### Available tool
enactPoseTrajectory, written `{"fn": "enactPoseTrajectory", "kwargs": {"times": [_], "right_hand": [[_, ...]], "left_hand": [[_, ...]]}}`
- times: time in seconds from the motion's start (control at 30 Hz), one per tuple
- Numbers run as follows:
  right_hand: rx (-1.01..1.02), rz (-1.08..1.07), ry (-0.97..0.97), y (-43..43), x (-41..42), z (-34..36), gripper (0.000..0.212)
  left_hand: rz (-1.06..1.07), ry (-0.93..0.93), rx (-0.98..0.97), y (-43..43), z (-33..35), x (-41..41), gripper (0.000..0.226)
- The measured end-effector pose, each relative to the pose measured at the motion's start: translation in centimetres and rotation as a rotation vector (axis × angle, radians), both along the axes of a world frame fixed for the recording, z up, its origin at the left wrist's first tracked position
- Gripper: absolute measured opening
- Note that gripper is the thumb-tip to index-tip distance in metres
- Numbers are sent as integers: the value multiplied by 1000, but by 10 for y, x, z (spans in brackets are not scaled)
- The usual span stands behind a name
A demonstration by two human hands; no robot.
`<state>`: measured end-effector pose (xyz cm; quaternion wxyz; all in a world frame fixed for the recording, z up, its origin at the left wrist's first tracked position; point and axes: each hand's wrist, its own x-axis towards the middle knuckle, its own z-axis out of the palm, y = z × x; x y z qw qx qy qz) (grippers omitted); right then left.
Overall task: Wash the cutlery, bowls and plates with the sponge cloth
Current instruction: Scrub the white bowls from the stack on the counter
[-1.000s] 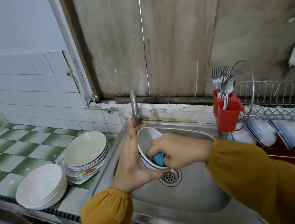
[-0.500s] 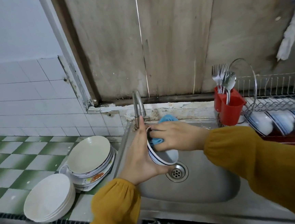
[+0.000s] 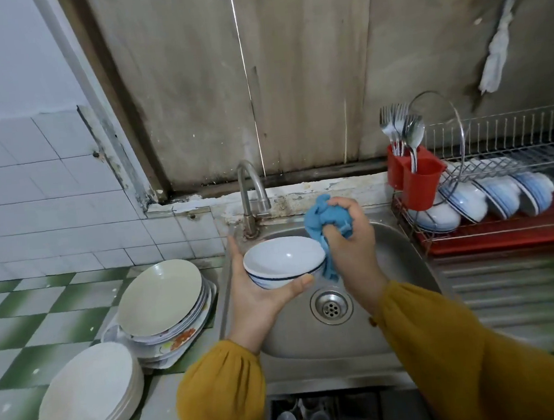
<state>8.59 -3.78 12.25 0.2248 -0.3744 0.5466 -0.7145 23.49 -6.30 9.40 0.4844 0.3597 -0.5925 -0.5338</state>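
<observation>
Now the left hand (image 3: 256,298) cups the bowl (image 3: 283,263) over the sink (image 3: 400,252); the right hand (image 3: 348,240) clutches the cloth (image 3: 325,219); rinsing probably comes next.

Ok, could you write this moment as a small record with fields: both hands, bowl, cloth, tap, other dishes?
left hand: holds the bowl from below, over the sink
right hand: grips the sponge cloth, just right of the bowl
bowl: white, blue line outside, upright
sponge cloth: blue, bunched, one end hanging beside the bowl
tap: no water visible
plates: two stacks on the tiled counter, left of the sink
rack: bowls on edge; red holder with cutlery
</observation>
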Motion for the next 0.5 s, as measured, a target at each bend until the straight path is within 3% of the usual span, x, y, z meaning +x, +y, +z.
{"fn": "enactPoseTrajectory", "kwargs": {"times": [0.07,0.13,0.2,0.27,0.3,0.43,0.5], "right_hand": [[23,-17,-269,-6,6,-2,39],[17,-25,-429,-5,17,-6,36],[-10,-71,-462,4,30,-11,36],[-37,-93,-452,17,40,-19,35],[-47,-82,-440,23,46,-23,34],[-72,-49,-229,37,52,-46,33],[-66,-4,-154,42,36,-51,26]], "left_hand": [[-37,114,90,7,-3,-6,149],[-27,243,157,14,-8,-12,123],[4,319,194,19,-9,-17,92],[60,333,230,20,-12,-20,78],[86,353,258,18,-12,-22,81],[148,399,382,3,-8,-29,133],[152,348,411,-3,-6,-34,132]]}}
